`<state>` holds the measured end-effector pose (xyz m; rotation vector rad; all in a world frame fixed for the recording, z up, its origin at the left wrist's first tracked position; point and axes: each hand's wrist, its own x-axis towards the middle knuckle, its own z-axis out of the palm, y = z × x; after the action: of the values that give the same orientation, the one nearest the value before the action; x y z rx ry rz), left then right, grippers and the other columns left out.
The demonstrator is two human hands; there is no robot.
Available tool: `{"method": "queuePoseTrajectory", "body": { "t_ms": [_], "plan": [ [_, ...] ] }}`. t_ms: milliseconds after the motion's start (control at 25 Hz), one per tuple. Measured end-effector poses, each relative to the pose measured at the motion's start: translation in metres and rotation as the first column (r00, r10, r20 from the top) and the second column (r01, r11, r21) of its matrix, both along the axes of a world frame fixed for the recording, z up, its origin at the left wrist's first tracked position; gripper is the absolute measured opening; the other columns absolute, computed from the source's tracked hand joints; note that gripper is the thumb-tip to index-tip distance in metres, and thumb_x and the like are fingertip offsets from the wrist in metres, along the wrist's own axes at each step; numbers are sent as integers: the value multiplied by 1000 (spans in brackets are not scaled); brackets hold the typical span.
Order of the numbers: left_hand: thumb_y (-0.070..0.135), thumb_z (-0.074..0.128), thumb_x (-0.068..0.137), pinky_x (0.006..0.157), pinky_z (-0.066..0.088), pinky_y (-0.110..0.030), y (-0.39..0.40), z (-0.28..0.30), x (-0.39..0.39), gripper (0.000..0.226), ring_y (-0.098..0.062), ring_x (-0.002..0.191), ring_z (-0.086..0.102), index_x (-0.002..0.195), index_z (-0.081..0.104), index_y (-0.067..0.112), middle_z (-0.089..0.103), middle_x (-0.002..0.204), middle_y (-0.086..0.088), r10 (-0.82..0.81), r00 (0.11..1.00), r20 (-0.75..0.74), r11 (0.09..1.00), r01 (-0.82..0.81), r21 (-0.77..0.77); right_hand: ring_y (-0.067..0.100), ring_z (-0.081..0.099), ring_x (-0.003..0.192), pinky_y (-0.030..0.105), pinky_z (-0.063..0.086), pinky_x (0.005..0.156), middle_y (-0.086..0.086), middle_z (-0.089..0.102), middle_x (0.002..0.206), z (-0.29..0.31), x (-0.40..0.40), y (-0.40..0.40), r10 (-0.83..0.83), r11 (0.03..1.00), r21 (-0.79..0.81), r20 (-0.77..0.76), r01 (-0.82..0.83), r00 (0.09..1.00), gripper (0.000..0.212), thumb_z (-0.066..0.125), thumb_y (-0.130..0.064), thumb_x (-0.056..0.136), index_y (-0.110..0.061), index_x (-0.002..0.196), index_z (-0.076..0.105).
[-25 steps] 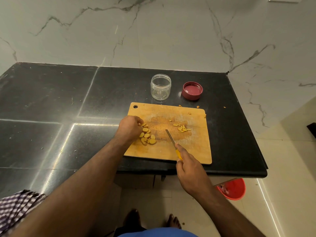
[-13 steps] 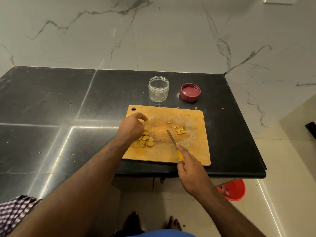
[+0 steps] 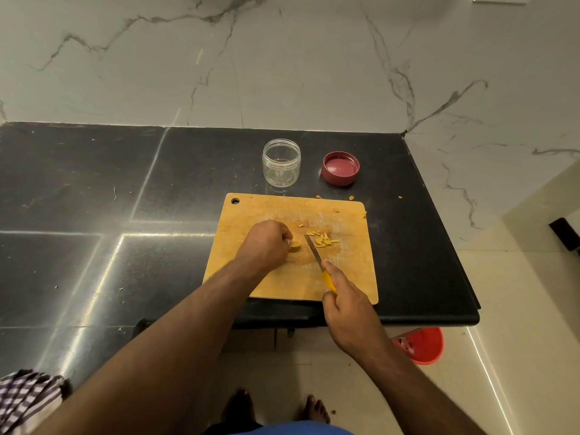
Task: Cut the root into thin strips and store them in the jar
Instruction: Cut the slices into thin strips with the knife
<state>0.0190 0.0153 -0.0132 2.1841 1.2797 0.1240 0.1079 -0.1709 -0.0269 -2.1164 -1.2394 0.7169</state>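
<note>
Fingers (image 3: 287, 237) of the left hand (image 3: 266, 243): curled, tips pinned on a root slice (image 3: 295, 245). Right hand (image 3: 351, 312): closed round the yellow handle of the knife (image 3: 314, 251), blade tip laid beside the cut strips (image 3: 321, 239).

Countertop (image 3: 94, 189): black stone. Cutting board (image 3: 345, 277): set near the counter's front right corner; slice and strips lie at its centre. Jar (image 3: 281, 163): beyond the board's far edge, seemingly empty. Lid (image 3: 340, 167): off, to the jar's right.

Progress, as judged: a few strips are cut; further slicing and all jarring are left.
</note>
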Motion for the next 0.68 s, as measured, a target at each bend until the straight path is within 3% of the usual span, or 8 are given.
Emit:
{"method": "queuePoseTrajectory", "body": {
  "t_ms": [120,440,680],
  "plan": [
    [24,64,97,93,54,-33,-3,-4,-1,26,-19,109,61,121,71,16,68,121,-3,2,1000,0,1000,-2,-21,7,54,102,18,44,79,-4,51,134,2,-1,0,-1,1000,21,0,1,1000,52,38,-22,104,-29,153,28],
    [22,70,92,86,58,-35,-6,-14,2,22,-18,101,64,113,75,18,70,114,-3,4,1000,15,999,-5,43,8,51,106,23,45,86,-1,52,133,8,-6,2,39,999,5,56,-39,998,52,38,-21,104,-28,154,26],
    [20,68,92,81,59,-37,-6,-18,2,17,-17,92,64,106,77,17,71,102,-2,1,1000,23,998,-3,60,8,48,101,21,41,84,-1,51,130,10,-12,6,61,998,-34,107,-58,992,53,37,-22,104,-28,155,23]
  ]
}}
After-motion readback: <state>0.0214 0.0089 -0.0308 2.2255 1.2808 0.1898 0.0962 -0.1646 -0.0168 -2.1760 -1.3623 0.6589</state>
